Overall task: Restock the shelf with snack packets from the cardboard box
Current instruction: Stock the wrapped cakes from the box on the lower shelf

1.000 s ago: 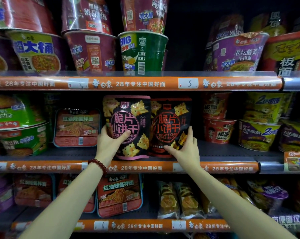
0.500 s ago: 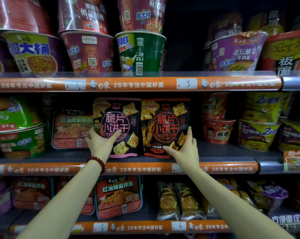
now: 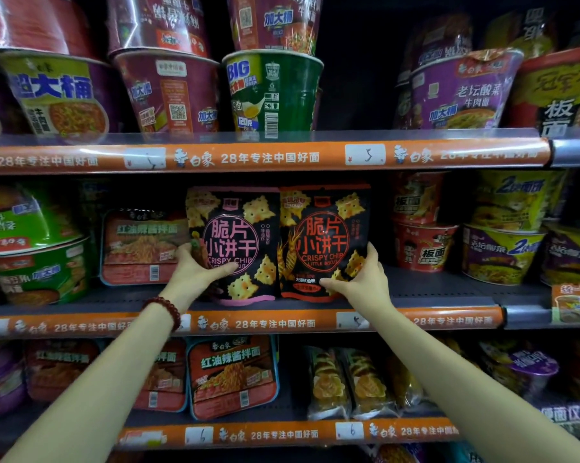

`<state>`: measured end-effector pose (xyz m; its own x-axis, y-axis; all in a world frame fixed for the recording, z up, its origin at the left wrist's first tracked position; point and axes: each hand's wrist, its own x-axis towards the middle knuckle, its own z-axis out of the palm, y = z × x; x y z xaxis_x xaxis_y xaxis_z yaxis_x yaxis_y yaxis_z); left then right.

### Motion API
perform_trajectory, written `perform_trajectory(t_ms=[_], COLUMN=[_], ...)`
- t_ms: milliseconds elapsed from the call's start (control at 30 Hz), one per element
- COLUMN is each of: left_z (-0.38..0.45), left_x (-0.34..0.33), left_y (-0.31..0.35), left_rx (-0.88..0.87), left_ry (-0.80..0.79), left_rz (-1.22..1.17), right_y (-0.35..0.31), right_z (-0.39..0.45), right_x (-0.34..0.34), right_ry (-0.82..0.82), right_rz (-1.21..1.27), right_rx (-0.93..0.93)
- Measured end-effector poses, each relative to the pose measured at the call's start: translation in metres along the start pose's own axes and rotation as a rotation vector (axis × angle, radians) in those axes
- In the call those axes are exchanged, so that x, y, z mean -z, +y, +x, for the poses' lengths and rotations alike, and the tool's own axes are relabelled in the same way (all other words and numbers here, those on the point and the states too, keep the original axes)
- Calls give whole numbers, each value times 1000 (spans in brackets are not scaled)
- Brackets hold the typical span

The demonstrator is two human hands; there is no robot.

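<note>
Two black snack packets stand upright side by side on the middle shelf (image 3: 448, 289). The pink-lettered packet (image 3: 238, 235) is on the left, the red-lettered packet (image 3: 325, 235) on the right, their edges touching. My left hand (image 3: 198, 272) grips the pink packet's lower left edge, thumb across its front. My right hand (image 3: 362, 279) holds the red packet's lower right corner, thumb on its front and fingers along its side. The cardboard box is out of view.
Flat red noodle trays (image 3: 141, 245) stand just left of the packets, red noodle cups (image 3: 422, 242) just right. Large noodle bowls (image 3: 271, 91) fill the top shelf. The lower shelf holds noodle trays (image 3: 231, 375) and clear snack bags (image 3: 345, 379).
The pink packet has shifted left and settled upright against the red one. My left hand moved from its front to its lower left edge. My right hand stays at the red packet's corner.
</note>
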<state>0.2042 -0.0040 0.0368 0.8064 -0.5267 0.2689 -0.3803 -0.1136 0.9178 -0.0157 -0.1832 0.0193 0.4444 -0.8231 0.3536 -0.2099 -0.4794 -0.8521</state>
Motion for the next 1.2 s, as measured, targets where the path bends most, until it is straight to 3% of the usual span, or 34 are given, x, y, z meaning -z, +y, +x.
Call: perform_trajectory(t_ms=[200, 633, 933, 1067, 1200], left_z=[2, -7, -39, -55, -68], left_x=[24, 15, 6, -1, -24], left_y=[-10, -8, -6, -1, 10], left_rx=[-28, -45, -87, -254, -424], left_ry=[-224, -160, 79, 171, 8], left_rz=[78, 209, 403, 453, 428], right_y=[-2, 2, 3, 2, 6], right_z=[4, -1, -16, -31, -53], right_x=[11, 7, 2, 3, 14], right_ry=[-48, -22, 45, 96, 123], right_rz=[38, -20, -180, -229, -321], right_rx=[-15, 10, 42, 79, 101])
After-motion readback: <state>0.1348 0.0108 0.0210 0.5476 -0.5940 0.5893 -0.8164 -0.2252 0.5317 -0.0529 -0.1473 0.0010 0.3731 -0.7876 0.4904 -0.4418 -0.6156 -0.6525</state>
